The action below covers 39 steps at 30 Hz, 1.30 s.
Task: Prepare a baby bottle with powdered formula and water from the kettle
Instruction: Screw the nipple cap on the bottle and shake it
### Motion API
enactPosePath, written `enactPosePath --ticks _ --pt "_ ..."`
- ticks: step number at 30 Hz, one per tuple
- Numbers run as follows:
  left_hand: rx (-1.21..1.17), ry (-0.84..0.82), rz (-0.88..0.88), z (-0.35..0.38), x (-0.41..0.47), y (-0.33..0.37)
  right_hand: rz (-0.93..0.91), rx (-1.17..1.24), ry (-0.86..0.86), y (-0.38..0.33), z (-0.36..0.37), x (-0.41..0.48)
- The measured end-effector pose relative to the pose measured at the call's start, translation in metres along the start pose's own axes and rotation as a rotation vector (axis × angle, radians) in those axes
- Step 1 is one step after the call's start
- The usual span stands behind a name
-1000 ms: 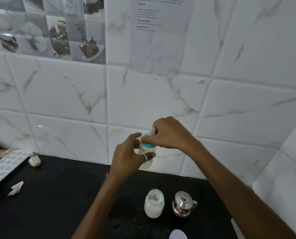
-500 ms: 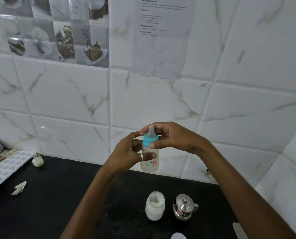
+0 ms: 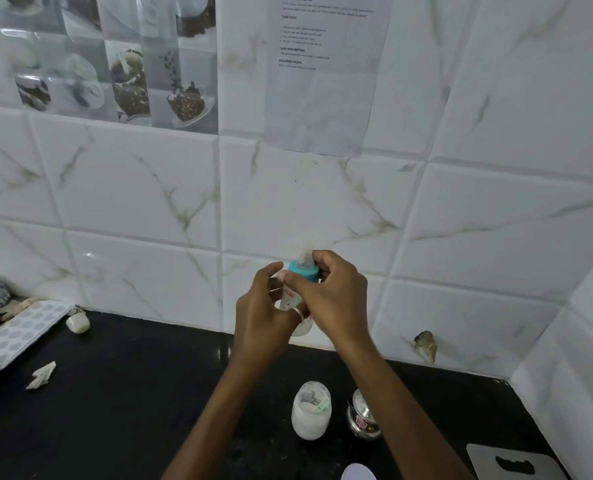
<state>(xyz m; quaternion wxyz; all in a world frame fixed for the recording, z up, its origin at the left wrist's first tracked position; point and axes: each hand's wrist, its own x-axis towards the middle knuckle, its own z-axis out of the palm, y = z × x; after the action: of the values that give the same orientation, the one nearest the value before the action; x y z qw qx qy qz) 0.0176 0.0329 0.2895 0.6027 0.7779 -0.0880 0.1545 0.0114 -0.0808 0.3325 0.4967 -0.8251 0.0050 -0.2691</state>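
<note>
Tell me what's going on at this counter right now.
A person is holding a baby bottle up in front of the tiled wall with both hands. The left hand grips the body, and the right hand is closed on the teal collar under the nipple, apparently screwing it. The bottle looks to hold pale liquid. Below on the black counter stand an open jar of white powder and a small steel kettle, neither being touched.
</note>
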Motion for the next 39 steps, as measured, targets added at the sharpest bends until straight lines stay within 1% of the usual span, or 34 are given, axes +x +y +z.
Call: enactPosePath --ticks 2,4,5,8,10,12,14,18,21,24,26,29,31,33,35,39 --pt "0.004 -0.003 0.008 0.001 -0.001 -0.002 -0.004 -0.023 0.006 0.000 0.003 -0.004" --pt "-0.013 -0.079 -0.015 -0.003 0.003 -0.003 0.003 -0.007 -0.081 0.002 -0.003 -0.001" --pt "-0.044 -0.134 -0.042 -0.007 0.006 -0.003 0.015 0.035 -0.164 0.003 -0.009 0.004" --pt "-0.165 -0.266 -0.115 -0.021 0.016 0.006 0.035 0.258 -0.488 0.006 -0.031 0.022" --pt "-0.193 -0.322 -0.122 -0.027 0.024 0.014 0.016 0.331 -0.615 0.007 -0.041 0.031" --pt "-0.177 -0.369 -0.112 -0.031 0.030 0.020 -0.002 0.341 -0.669 0.005 -0.046 0.037" --pt "-0.160 -0.402 -0.092 -0.033 0.034 0.024 -0.011 0.347 -0.687 0.002 -0.048 0.039" --pt "-0.182 -0.376 -0.073 -0.031 0.034 0.029 -0.022 0.364 -0.621 0.000 -0.047 0.040" --pt "-0.150 -0.307 -0.061 -0.026 0.031 0.025 -0.002 0.380 -0.560 0.000 -0.044 0.038" --pt "-0.107 -0.204 -0.036 -0.020 0.026 0.020 0.037 0.366 -0.473 -0.001 -0.037 0.033" --pt "-0.087 -0.123 0.002 -0.014 0.018 0.022 0.077 0.368 -0.395 -0.002 -0.031 0.028" --pt "-0.053 -0.019 0.068 -0.003 0.007 0.026 0.120 0.384 -0.230 -0.003 -0.017 0.018" --pt "-0.061 0.017 0.073 0.004 0.002 0.026 0.124 0.333 -0.107 -0.005 -0.007 0.012" --pt "-0.047 0.038 0.085 0.009 0.000 0.025 0.118 0.247 -0.022 -0.006 0.000 0.010" --pt "-0.027 0.044 0.098 0.010 0.001 0.024 0.101 0.190 0.007 -0.009 0.002 0.009" --pt "-0.015 0.045 0.101 0.009 0.005 0.023 0.070 0.168 0.004 -0.012 -0.001 0.010"
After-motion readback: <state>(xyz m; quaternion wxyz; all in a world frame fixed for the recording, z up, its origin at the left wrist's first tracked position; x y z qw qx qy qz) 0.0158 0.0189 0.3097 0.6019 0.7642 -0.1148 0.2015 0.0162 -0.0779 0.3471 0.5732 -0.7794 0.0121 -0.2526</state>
